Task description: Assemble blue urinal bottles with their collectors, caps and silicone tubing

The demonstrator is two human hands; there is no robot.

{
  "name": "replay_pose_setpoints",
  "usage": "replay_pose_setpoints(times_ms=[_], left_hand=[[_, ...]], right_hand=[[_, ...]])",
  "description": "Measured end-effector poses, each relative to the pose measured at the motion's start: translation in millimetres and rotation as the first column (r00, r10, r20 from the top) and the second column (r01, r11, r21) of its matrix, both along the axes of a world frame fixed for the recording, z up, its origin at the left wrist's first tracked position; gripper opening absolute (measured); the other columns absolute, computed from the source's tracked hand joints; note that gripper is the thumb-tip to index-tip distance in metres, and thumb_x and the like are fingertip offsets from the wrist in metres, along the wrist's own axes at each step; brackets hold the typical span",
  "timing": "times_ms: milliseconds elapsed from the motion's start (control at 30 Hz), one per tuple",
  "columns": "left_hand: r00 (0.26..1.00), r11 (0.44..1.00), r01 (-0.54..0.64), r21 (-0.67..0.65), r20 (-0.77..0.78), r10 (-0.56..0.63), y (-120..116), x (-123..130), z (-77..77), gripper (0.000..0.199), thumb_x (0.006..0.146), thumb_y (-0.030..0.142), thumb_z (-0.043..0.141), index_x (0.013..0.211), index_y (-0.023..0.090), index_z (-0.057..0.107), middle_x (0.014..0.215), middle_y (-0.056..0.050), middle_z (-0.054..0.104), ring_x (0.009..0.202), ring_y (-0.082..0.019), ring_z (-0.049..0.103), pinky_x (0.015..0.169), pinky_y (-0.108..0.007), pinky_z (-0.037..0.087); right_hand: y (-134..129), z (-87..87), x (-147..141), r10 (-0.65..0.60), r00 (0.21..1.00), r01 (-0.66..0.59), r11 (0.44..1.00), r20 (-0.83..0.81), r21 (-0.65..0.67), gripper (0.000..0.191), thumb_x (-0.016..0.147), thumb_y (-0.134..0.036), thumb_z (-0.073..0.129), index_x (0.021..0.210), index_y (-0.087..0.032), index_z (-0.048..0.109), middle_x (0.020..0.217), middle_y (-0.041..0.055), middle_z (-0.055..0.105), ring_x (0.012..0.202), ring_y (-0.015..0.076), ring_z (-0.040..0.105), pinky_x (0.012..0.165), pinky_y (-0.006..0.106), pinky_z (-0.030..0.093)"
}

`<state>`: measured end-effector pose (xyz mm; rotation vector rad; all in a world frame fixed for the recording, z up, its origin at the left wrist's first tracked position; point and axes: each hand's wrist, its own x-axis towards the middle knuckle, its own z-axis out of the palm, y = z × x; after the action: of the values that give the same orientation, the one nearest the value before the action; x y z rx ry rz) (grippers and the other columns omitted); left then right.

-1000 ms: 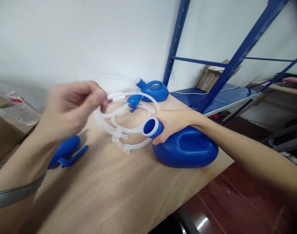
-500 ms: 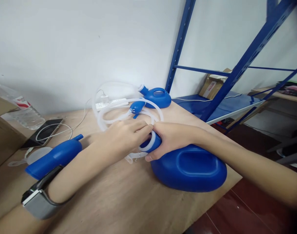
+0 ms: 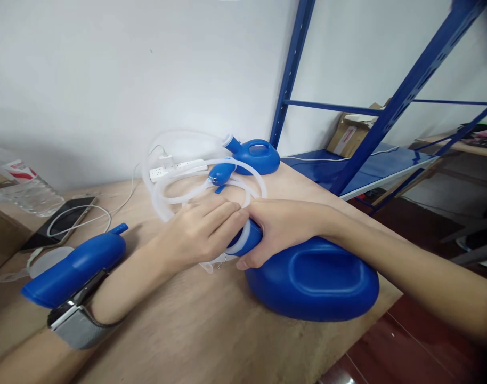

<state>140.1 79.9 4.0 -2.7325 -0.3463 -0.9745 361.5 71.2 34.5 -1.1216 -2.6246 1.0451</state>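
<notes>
A blue plastic urinal bottle (image 3: 327,306) with a moulded handle lies on its side on the wooden table (image 3: 195,330). My right hand (image 3: 281,226) is wrapped round its neck, the thumb along the near side. At the bottle's mouth is a translucent white ring (image 3: 244,241). My left hand (image 3: 209,226) is closed on this ring, with its fingertips at the upper edge of the mouth. What the fingertips do inside the rim is hidden. Just behind my hands lie coils of clear tubing (image 3: 160,205) with a blue squeeze bulb (image 3: 221,175).
A blue funnel-shaped piece (image 3: 83,258) lies by my left forearm, next to a clear cap (image 3: 47,261). A phone (image 3: 59,221), a water bottle (image 3: 31,186) and a power strip (image 3: 193,165) are behind. Another blue bottle (image 3: 267,160) stands near the blue shelf rack (image 3: 343,173).
The view has shifted slightly, moving the things at left further left. My left fingers have moved a little over the ring and cover more of the mouth. My right hand keeps its grip.
</notes>
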Motion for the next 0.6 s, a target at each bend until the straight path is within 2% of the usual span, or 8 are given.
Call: replay_pose_setpoints(times_ms=[100, 167, 233, 333, 400, 467, 533, 600], left_hand=[[0.999, 0.973, 0.031, 0.228, 0.006, -0.033, 1, -4, -4.4, 0.023, 0.110, 0.017, 0.046, 0.116, 0.019, 0.068, 0.096, -0.008, 0.080, 0.087, -0.023, 0.077, 0.078, -0.036, 0.068], [0.998, 0.974, 0.034, 0.225, 0.050, -0.046, 0, -5, -9.0, 0.024, 0.108, 0.015, 0.052, 0.128, 0.020, 0.064, 0.104, -0.009, 0.081, 0.094, -0.023, 0.079, 0.081, -0.036, 0.068], [0.987, 0.991, 0.031, 0.127, 0.150, -0.051, -8, -4, -12.5, 0.030, 0.106, 0.013, 0.057, 0.134, 0.023, 0.061, 0.112, -0.009, 0.080, 0.103, -0.024, 0.079, 0.086, -0.038, 0.069], [0.954, 0.992, -0.020, -0.126, 0.294, 0.057, -29, -2, -11.5, 0.021, 0.104, 0.013, 0.060, 0.119, 0.027, 0.067, 0.106, -0.004, 0.080, 0.096, -0.020, 0.078, 0.085, -0.036, 0.068], [0.945, 0.941, -0.084, -0.327, 0.274, 0.180, -44, -1, -7.1, 0.013, 0.105, 0.019, 0.059, 0.106, 0.027, 0.069, 0.094, 0.000, 0.079, 0.081, -0.017, 0.077, 0.072, -0.031, 0.066], [0.944, 0.860, -0.102, -0.499, 0.225, 0.243, -56, -2, -2.3, 0.013, 0.105, 0.024, 0.058, 0.104, 0.027, 0.071, 0.089, 0.001, 0.079, 0.076, -0.017, 0.076, 0.063, -0.029, 0.064], [0.948, 0.786, -0.077, -0.614, 0.198, 0.248, -61, -4, 1.4, 0.013, 0.104, 0.028, 0.061, 0.105, 0.028, 0.074, 0.091, 0.001, 0.081, 0.080, -0.019, 0.078, 0.061, -0.028, 0.065], [0.953, 0.748, -0.061, -0.661, 0.184, 0.240, -61, -6, 5.3, 0.012, 0.101, 0.029, 0.065, 0.105, 0.028, 0.076, 0.094, 0.000, 0.082, 0.083, -0.020, 0.079, 0.060, -0.027, 0.064]], right_hand=[[0, 0.1, 0, -0.018, 1.000, 0.018, 1.000, 0.002, -0.005, 0.043, 0.074, -0.053, 0.091, 0.096, -0.020, 0.075, 0.095, 0.0004, 0.080, 0.086, 0.0216, 0.073, 0.076, 0.032, 0.057], [0, 0.1, 1, -0.014, 1.000, 0.015, 1.000, -0.020, 0.003, 0.046, 0.073, -0.052, 0.092, 0.102, -0.020, 0.076, 0.100, 0.0010, 0.081, 0.092, 0.0232, 0.074, 0.081, 0.033, 0.058], [-1, -0.1, 2, 0.003, 0.998, -0.002, 1.000, -0.058, 0.015, 0.049, 0.074, -0.051, 0.092, 0.110, -0.023, 0.077, 0.105, 0.0004, 0.081, 0.099, 0.0242, 0.075, 0.087, 0.033, 0.058], [-1, -0.7, 3, 0.028, 0.998, -0.027, 0.999, -0.064, 0.023, 0.048, 0.075, -0.054, 0.091, 0.111, -0.025, 0.079, 0.105, -0.0015, 0.082, 0.098, 0.0231, 0.074, 0.085, 0.032, 0.056], [0, -1.0, 3, 0.038, 0.998, -0.037, 0.999, -0.049, 0.028, 0.043, 0.076, -0.054, 0.090, 0.106, -0.025, 0.079, 0.101, -0.0023, 0.081, 0.092, 0.0211, 0.074, 0.080, 0.030, 0.054], [0, -0.9, 3, 0.050, 0.997, -0.049, 0.999, -0.055, 0.023, 0.038, 0.078, -0.052, 0.089, 0.101, -0.024, 0.077, 0.095, -0.0032, 0.080, 0.087, 0.0191, 0.072, 0.076, 0.028, 0.053], [0, -0.5, 3, 0.073, 0.994, -0.072, 0.997, -0.087, 0.013, 0.033, 0.080, -0.049, 0.087, 0.099, -0.024, 0.076, 0.090, -0.0048, 0.078, 0.084, 0.0173, 0.071, 0.075, 0.027, 0.052], [0, -0.1, 2, 0.107, 0.986, -0.106, 0.994, -0.126, 0.015, 0.029, 0.082, -0.046, 0.086, 0.097, -0.024, 0.075, 0.086, -0.0058, 0.077, 0.082, 0.0161, 0.070, 0.074, 0.026, 0.052]])
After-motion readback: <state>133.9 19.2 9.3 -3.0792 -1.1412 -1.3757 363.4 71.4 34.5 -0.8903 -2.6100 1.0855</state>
